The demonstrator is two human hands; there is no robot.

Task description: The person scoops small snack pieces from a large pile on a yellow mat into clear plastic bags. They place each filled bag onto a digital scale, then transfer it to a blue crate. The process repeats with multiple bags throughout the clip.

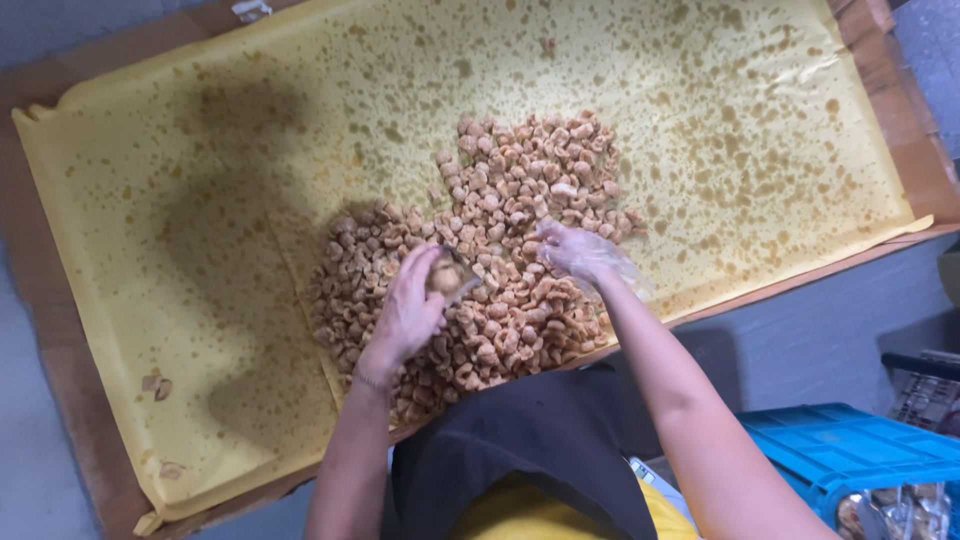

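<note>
Left hand (408, 312) clamped on small bag (450, 274), mouth held toward 3 o'clock for filling; gloved right hand (575, 250) apparently pinching fried snack pieces (500, 250) heaped on oily yellow paper (200, 200).

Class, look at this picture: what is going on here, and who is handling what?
A person bends over a heap of small fried golden-brown pieces spread on oil-spotted yellow paper, which lies on brown cardboard. The bare left hand holds a small clear bag over the heap. The right hand, in a thin clear plastic glove, rests on the pieces beside it. A blue plastic crate stands at the lower right.
</note>
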